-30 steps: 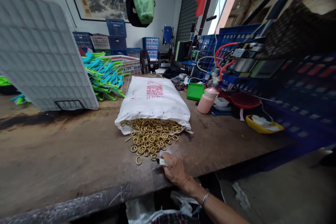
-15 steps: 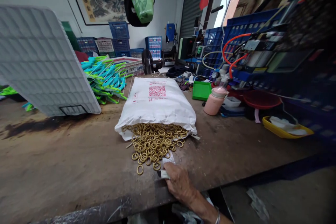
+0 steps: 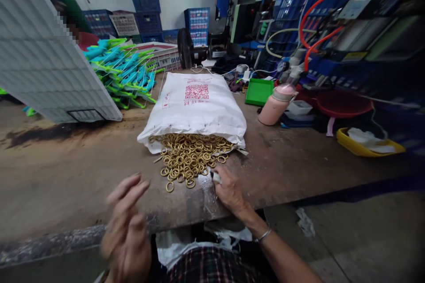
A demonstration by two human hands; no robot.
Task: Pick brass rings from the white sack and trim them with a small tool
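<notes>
A pile of brass-coloured metal rings (image 3: 191, 154) spills from the open mouth of a white woven sack (image 3: 195, 117) with red print, lying on the table. My right hand (image 3: 230, 190) is at the near right edge of the pile, fingers closed. A small pale piece with a dark edge (image 3: 216, 177) shows at its fingertips; I cannot make out what it is. Beside that hand, a whitish worn patch (image 3: 206, 181) marks the tabletop. My left hand (image 3: 128, 230), blurred, is raised over the table's front edge, left of the rings, with fingers stretched out and nothing visible in them.
At left a grey ribbed panel (image 3: 49, 53) leans beside a heap of blue and green plastic pieces (image 3: 122, 73). On the right stand a pink bottle (image 3: 275, 108), a green tray (image 3: 260, 91) and a yellow tray (image 3: 365, 146). Orange hoses (image 3: 307, 22) hang near a machine.
The view has tilted downward, so my lap now shows. My left hand has come into view at lower left. My right hand has moved slightly up along the pile's right side, still closed.
</notes>
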